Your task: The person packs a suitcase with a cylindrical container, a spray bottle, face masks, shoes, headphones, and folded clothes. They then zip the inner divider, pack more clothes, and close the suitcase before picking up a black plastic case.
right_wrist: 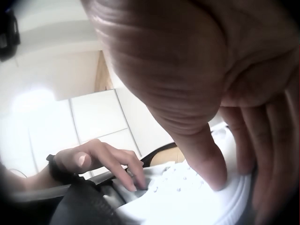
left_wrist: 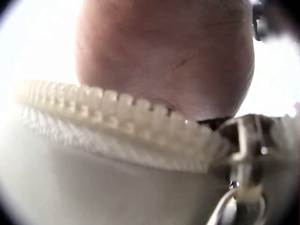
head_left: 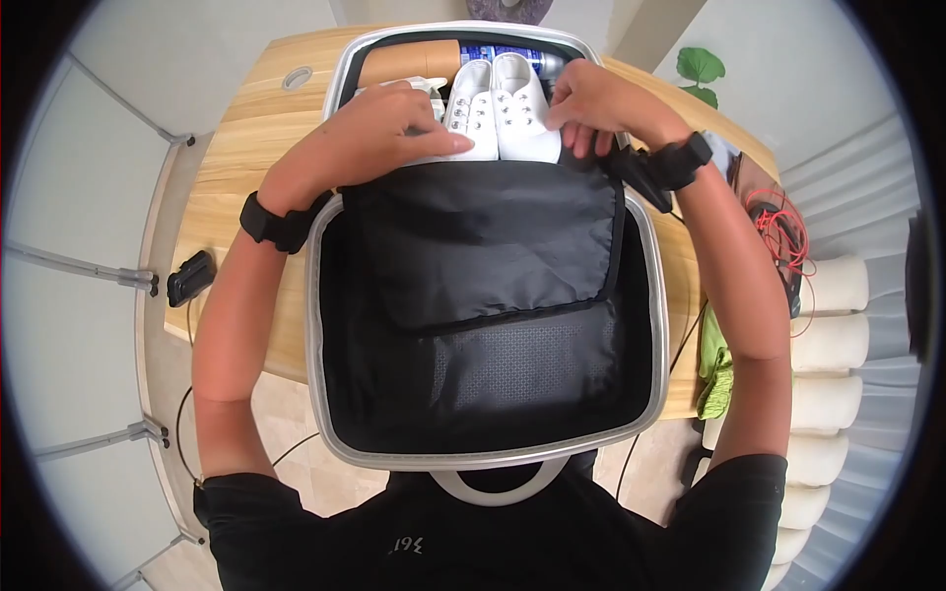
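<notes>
A pair of white lace-up sneakers lies side by side in the far half of an open suitcase (head_left: pixel 320 394), soles down. In the head view, my left hand (head_left: pixel 379 133) reaches over the left sneaker (head_left: pixel 473 113), its thumb close above the toe end and its fingers loosely bent. My right hand (head_left: pixel 606 103) is at the outer side of the right sneaker (head_left: pixel 517 108). Its thumb (right_wrist: pixel 208 171) rests on the white upper in the right wrist view, with the other fingers stretched down by the sole edge. A black fabric flap (head_left: pixel 483 236) hangs from the far half over the near half.
Beside the sneakers lie a brown cylinder (head_left: pixel 409 64) and a blue can (head_left: pixel 493 54). The suitcase stands on a wooden table (head_left: pixel 236 148), its handle (head_left: pixel 503 488) towards me. Red cable (head_left: pixel 783 231) and green cloth (head_left: pixel 714 374) lie at the right edge; a black device (head_left: pixel 190 279) sits left.
</notes>
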### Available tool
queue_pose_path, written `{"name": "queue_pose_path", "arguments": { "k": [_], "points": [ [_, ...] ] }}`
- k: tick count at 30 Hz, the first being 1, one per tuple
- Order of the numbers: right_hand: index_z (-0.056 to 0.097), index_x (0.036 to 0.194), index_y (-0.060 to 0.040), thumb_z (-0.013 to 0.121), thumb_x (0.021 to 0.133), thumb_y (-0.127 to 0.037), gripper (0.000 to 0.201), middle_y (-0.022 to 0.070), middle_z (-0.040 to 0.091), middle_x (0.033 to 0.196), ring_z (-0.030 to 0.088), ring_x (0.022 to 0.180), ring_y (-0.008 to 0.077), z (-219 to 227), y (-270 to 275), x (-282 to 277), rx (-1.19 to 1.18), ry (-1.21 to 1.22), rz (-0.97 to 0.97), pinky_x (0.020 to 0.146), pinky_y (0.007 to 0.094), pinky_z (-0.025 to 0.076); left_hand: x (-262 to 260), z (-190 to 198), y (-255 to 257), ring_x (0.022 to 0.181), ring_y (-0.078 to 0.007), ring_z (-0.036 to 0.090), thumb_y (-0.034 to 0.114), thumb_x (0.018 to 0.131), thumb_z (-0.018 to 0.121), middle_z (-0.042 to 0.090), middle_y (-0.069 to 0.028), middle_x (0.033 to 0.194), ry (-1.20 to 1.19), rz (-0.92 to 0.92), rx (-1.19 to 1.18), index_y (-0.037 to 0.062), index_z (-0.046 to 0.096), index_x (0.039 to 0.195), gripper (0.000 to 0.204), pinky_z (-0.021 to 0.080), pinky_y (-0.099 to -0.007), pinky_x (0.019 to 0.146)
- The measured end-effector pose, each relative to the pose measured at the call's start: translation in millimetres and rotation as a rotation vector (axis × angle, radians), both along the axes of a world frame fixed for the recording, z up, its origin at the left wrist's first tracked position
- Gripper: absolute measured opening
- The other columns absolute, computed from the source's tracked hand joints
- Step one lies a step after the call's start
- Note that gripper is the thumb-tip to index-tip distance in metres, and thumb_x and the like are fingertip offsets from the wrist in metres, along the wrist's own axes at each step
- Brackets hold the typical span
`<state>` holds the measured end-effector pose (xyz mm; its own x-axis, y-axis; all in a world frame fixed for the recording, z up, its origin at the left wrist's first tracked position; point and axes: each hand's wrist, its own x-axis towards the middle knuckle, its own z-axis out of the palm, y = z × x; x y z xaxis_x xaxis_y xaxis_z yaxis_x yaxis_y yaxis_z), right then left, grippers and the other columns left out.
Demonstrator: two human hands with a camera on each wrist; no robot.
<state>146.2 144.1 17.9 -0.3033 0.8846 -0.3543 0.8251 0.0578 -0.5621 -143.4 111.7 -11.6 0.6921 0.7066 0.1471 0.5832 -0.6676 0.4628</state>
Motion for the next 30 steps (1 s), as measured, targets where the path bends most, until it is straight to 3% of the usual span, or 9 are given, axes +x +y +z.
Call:
{"name": "queue_pose_path", "arguments": {
  "k": [6, 11, 14, 17, 19, 23, 24, 28, 30],
  "points": [
    [0.064, 0.083, 0.0083, 0.06, 0.09, -0.005, 0.016, 0.0166, 0.07, 0.071, 0.074, 0.06, 0.0238, -6.3, 4.4, -13.7, -0.011, 0.013, 0.023, 0.048, 0.0337, 0.059, 10.9, -10.7, -1.2, 0.095, -0.0288, 0.056, 0.052, 0.094, 0.068, 0.061, -0.0127, 0.093, 0.058, -0.131, 0.086, 0.001, 0.08, 0.101, 0.053, 0.046, -0.0393, 0.083],
    [0.065, 0.087, 0.013, 0.056, 0.089, -0.001, 0.016, 0.0193, 0.071, 0.071, 0.073, 0.057, 0.0245, -18.3, 3.5, -4.7, -0.031, 0.202, -0.052, 0.049, 0.0334, 0.06, 16.2, -6.0, -1.2, 0.095, -0.0287, 0.054, 0.054, 0.094, 0.067, 0.061, -0.0119, 0.094, 0.155, -0.156, 0.103, 0.0015, 0.08, 0.105, 0.055, 0.046, -0.0389, 0.086],
    [0.068, 0.084, 0.012, 0.056, 0.089, 0.0, 0.017, 0.0178, 0.071, 0.07, 0.073, 0.056, 0.0241, -31.7, 10.8, -3.4, 0.012, 0.149, -0.034, 0.048, 0.0335, 0.059, 21.2, 0.9, -1.1, 0.098, -0.0288, 0.055, 0.054, 0.095, 0.066, 0.063, -0.0123, 0.097, 0.216, -0.124, 0.097, 0.0017, 0.08, 0.105, 0.054, 0.046, -0.0382, 0.088],
    [0.069, 0.079, 0.0092, 0.058, 0.087, 0.0, 0.016, 0.0159, 0.07, 0.068, 0.07, 0.053, 0.0245, -26.8, 6.0, -12.7, 0.104, 0.016, -0.007, 0.045, 0.0359, 0.057, 30.8, 21.2, 4.9, 0.104, -0.0286, 0.058, 0.054, 0.096, 0.064, 0.066, -0.0132, 0.104, 0.312, -0.167, 0.006, 0.0008, 0.079, 0.103, 0.056, 0.047, -0.0383, 0.089],
    [0.068, 0.079, 0.0092, 0.063, 0.084, 0.0, 0.012, 0.016, 0.07, 0.068, 0.068, 0.05, 0.0256, -34.0, 14.1, -14.2, 0.016, -0.118, -0.032, 0.045, 0.038, 0.055, 46.0, 46.3, 5.8, 0.11, -0.029, 0.06, 0.055, 0.098, 0.061, 0.068, -0.0147, 0.11, 0.49, 0.007, -0.297, -0.0001, 0.079, 0.102, 0.058, 0.048, -0.0388, 0.091],
    [0.068, 0.079, 0.0081, 0.068, 0.081, -0.001, 0.01, 0.0164, 0.067, 0.066, 0.067, 0.053, 0.0261, -26.1, 5.6, -6.6, 0.162, -0.139, 0.071, 0.046, 0.0381, 0.055, 44.9, 31.4, 8.7, 0.113, -0.031, 0.06, 0.055, 0.098, 0.059, 0.068, -0.0175, 0.111, 0.306, -0.057, 0.12, 0.0004, 0.076, 0.114, 0.059, 0.048, -0.0397, 0.096],
    [0.07, 0.088, 0.0109, 0.065, 0.082, -0.003, 0.016, 0.0219, 0.07, 0.076, 0.07, 0.056, 0.03, -17.7, -3.9, -9.4, 0.223, -0.224, 0.049, 0.052, 0.0389, 0.055, 42.5, 27.9, 10.3, 0.114, -0.0315, 0.06, 0.053, 0.098, 0.061, 0.067, -0.0181, 0.113, 0.352, -0.05, 0.114, 0.0001, 0.074, 0.118, 0.058, 0.048, -0.0394, 0.098],
    [0.072, 0.086, 0.0079, 0.069, 0.084, -0.018, 0.026, 0.0194, 0.071, 0.075, 0.071, 0.055, 0.0283, -1.3, -16.3, -10.3, 0.372, -0.11, 0.039, 0.056, 0.0382, 0.057, 29.8, 20.5, 5.7, 0.113, -0.0322, 0.06, 0.051, 0.098, 0.063, 0.067, -0.0184, 0.114, 0.211, -0.017, 0.101, -0.0005, 0.075, 0.115, 0.056, 0.048, -0.0399, 0.099],
    [0.071, 0.096, 0.0035, 0.073, 0.083, -0.023, 0.03, 0.0185, 0.073, 0.082, 0.072, 0.061, 0.0281, -0.1, -17.4, -19.0, 0.264, -0.135, 0.105, 0.058, 0.0392, 0.058, 28.4, 23.4, 4.1, 0.112, -0.0329, 0.06, 0.048, 0.098, 0.064, 0.066, -0.0193, 0.112, 0.217, 0.03, 0.005, -0.0005, 0.075, 0.114, 0.052, 0.048, -0.0411, 0.099]
  ]
}}
